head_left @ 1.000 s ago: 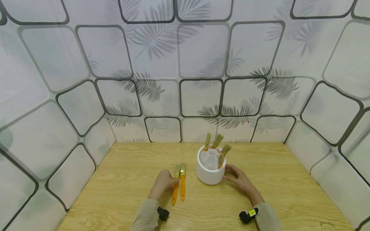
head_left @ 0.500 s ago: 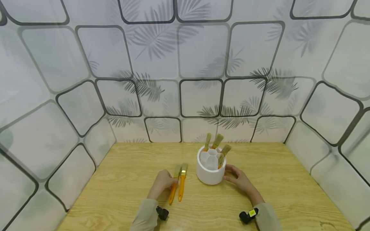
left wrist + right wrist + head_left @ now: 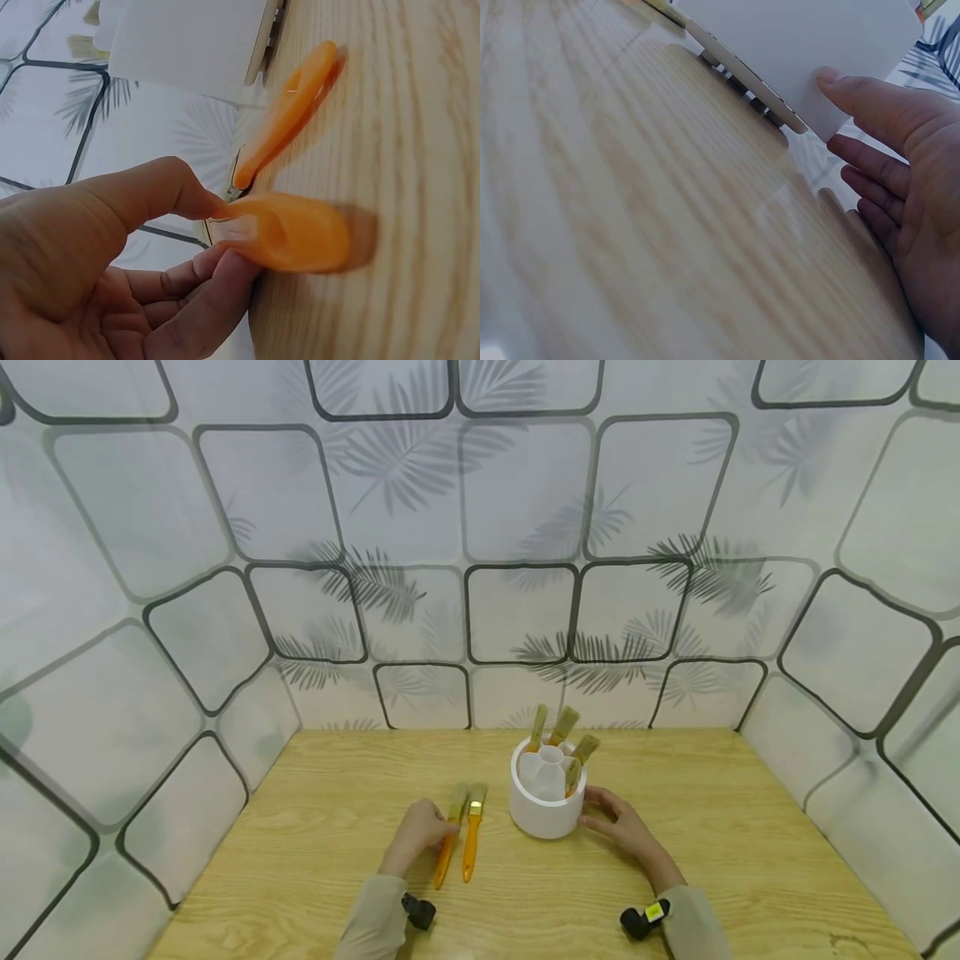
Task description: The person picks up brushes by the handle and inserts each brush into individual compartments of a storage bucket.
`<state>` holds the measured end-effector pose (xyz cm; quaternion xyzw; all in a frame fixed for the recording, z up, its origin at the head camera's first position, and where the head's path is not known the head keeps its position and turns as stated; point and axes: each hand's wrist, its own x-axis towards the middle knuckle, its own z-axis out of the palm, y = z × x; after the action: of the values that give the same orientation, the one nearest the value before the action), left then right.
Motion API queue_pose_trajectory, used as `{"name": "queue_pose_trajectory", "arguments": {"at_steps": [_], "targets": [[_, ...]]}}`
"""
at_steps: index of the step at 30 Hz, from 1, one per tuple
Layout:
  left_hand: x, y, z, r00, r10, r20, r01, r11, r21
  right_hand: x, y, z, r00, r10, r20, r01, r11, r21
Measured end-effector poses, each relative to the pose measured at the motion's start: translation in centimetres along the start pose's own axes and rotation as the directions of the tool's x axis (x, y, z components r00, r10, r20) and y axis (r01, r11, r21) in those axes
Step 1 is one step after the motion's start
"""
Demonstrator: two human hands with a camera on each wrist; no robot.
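Note:
My left hand pinches a flat paintbrush between thumb and fingers. It has an orange handle and pale bristles pointing away from me. The left wrist view shows the handle's holed end close to the wooden surface. Just right of it lies a second orange paintbrush. Farther right stands a white round holder with inner dividers and a central tube; several paintbrushes stand in it, bristles up. My right hand touches the holder's right side with thumb and fingertips, fingers fairly straight, as the right wrist view shows.
The wood-grain tabletop runs back to a wall covering with leaf and grid patterns, which also closes off the left and right sides. In the right wrist view, small dark gaps show under the holder's base.
The held paintbrush has tilted, its handle end swinging left, and my left hand has shifted slightly left. The second brush's bristle end has turned a little right. My right hand and the holder stay put.

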<state>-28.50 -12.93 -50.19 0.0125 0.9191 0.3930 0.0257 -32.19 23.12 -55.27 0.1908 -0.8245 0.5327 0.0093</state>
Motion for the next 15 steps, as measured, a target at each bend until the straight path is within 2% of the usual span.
{"name": "queue_pose_trajectory", "arguments": {"at_steps": [7,15], "targets": [[0.06,-0.18,-0.08,1.0,-0.002,0.019,0.002,0.999,-0.035,0.03,0.11,0.2,1.0,0.007,-0.016,-0.008,1.0,-0.022],[0.59,-0.62,-0.16,0.999,-0.026,0.022,0.027,0.996,-0.082,0.13,0.26,0.34,0.999,-0.047,-0.023,0.046,0.998,-0.032]]}}
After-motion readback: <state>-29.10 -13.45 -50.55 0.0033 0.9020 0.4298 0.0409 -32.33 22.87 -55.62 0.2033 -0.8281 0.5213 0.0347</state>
